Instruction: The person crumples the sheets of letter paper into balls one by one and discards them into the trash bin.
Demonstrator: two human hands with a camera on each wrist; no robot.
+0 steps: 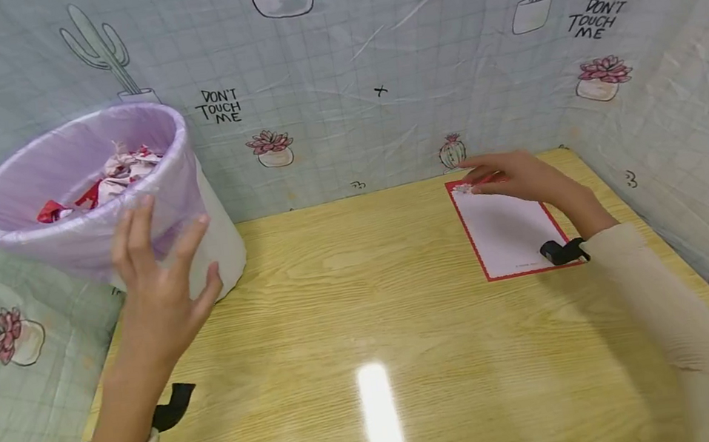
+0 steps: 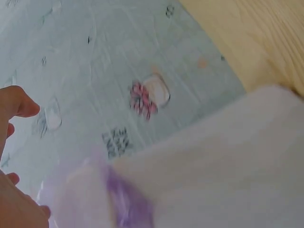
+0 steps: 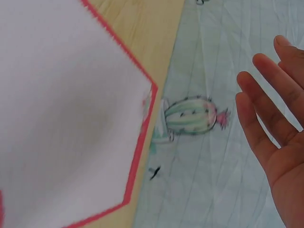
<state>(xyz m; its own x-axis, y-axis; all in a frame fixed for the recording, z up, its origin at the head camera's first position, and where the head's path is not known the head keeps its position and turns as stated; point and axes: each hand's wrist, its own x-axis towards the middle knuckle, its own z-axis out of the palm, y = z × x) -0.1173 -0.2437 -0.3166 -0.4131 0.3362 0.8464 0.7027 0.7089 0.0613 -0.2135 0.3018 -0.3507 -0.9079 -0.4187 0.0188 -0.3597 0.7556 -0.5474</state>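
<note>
A white bin (image 1: pixel 219 216) lined with a lavender plastic bag (image 1: pixel 87 234) stands at the left. Crumpled red and white pieces (image 1: pixel 126 169) lie inside it. Fingers spread, my left hand (image 1: pixel 159 299) is in front of the bag's outer side; whether the fingertips touch it I cannot tell. The left wrist view shows the bag (image 2: pixel 128 204) blurred beside the fingers. A white sheet with a red scalloped border (image 1: pixel 506 227) lies flat at the far right. Over its far edge is my right hand (image 1: pixel 520 177), its fingers loosely bent and, in the right wrist view, holding nothing.
The wooden table (image 1: pixel 337 290) reaches back to a patterned cloth (image 1: pixel 344 88) that hangs behind it and along both sides. A bright light reflection (image 1: pixel 381 419) falls on the table's near part.
</note>
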